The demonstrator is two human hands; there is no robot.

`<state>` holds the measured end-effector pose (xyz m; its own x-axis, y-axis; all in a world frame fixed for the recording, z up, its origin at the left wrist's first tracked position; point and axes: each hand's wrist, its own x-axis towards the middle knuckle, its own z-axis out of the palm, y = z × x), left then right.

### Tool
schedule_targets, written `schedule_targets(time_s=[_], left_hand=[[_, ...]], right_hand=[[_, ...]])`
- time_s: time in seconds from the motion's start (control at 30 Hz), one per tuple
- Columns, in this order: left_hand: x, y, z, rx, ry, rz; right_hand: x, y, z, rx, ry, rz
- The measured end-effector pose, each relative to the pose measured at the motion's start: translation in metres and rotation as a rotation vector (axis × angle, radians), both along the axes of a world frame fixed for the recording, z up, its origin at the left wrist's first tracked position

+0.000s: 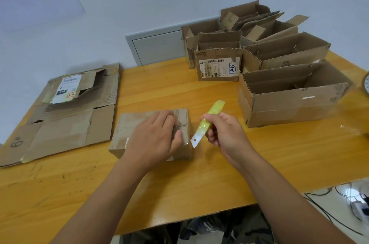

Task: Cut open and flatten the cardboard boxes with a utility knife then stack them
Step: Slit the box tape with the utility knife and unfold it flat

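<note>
A small closed cardboard box (127, 126) lies in the middle of the orange table. My left hand (157, 136) rests on top of it, with the fingers curled over its right end. My right hand (223, 132) grips a yellow-green utility knife (207, 122) just right of the box. The blade is out and points down toward the box's right side, a little apart from it. A flattened stack of cardboard (65, 112) lies at the left of the table.
Several open cardboard boxes (289, 92) stand at the back right, one with a white label (218, 68). The table's front edge (199, 217) runs below my arms. Black cables (327, 213) lie off the table at the lower right. A wall stands behind.
</note>
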<state>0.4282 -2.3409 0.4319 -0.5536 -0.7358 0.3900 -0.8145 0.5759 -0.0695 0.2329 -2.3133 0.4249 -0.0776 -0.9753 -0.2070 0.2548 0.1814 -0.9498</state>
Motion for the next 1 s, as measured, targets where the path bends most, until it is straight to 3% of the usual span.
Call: schedule_targets(time_s=[0.27, 1.0], left_hand=[[-0.005, 0.009, -0.006, 0.065, 0.125, 0.073], [-0.006, 0.010, -0.006, 0.017, 0.051, 0.128]], right_hand=[[0.006, -0.009, 0.001, 0.003, 0.087, 0.034], [0.006, -0.017, -0.004, -0.056, 0.184, 0.099]])
